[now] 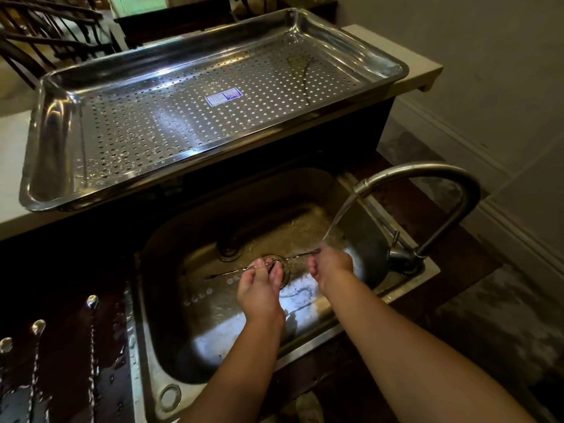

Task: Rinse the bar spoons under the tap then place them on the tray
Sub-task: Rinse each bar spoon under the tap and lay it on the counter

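Observation:
Over the sink (171,270) both my hands hold one thin twisted bar spoon (293,257) level. My left hand (259,288) pinches its shaft near the middle. At the spoon's right end, my right hand (331,265) grips it directly under the running water from the curved tap (451,190). The spoon's far left end pokes out past my left hand. Three more bar spoons (91,346) lie side by side on the dark wet counter at the lower left. The perforated steel tray (55,129) sits behind the sink on a pale counter, with a wet streak near its right end.
The tap's small lever (395,239) stands at the sink's right rim. A drain (283,267) lies beneath the spoon. Dark chairs (45,35) stand beyond the tray at the upper left. A pale wall and skirting run along the right side.

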`<state>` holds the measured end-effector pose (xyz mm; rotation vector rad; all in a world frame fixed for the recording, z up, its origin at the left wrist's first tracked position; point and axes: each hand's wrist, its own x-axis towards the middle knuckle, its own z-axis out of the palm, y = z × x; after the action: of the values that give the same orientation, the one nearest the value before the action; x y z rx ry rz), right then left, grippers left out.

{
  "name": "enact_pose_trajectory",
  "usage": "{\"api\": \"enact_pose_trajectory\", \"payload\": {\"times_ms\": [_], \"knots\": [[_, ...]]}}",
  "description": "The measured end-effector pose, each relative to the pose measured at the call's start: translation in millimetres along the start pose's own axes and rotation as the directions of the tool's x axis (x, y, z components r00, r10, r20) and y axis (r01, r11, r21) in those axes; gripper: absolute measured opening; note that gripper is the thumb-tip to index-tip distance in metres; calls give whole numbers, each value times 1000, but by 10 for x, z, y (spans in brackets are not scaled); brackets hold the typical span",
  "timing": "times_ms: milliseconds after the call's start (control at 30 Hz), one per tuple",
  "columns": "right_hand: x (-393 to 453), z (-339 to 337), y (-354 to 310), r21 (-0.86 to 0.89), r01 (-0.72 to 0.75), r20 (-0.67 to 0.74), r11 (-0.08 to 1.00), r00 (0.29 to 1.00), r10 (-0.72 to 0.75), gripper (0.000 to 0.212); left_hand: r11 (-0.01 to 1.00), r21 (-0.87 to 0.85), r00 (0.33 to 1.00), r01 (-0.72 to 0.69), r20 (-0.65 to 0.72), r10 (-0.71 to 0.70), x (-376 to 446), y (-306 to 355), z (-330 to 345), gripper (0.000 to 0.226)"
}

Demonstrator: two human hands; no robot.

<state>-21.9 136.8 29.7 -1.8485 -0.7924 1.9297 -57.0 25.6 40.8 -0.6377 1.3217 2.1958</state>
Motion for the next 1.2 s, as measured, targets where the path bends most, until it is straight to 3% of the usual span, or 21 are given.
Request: {"api": "enact_pose_trajectory", "payload": {"times_ms": [333,567,933,1200], "knots": [[-205,210,299,-69,46,99,997,994,-39,23,999,43,999,-27,-21,28,22,-31,-75,11],[-323,250,373,-18,9,203,1000,979,-5,25,999,27,1000,-27,-10,28,20,-20,-105,12],[-204,-132,38,-63,62,75,996,995,-57,24,987,74,988,141,50,-145,-81,-297,182,10],[-69,-415,-322,-49,253,95,966,964,-247,29,974,35,970,222,92,-224,-164,-488,497,12]]}}
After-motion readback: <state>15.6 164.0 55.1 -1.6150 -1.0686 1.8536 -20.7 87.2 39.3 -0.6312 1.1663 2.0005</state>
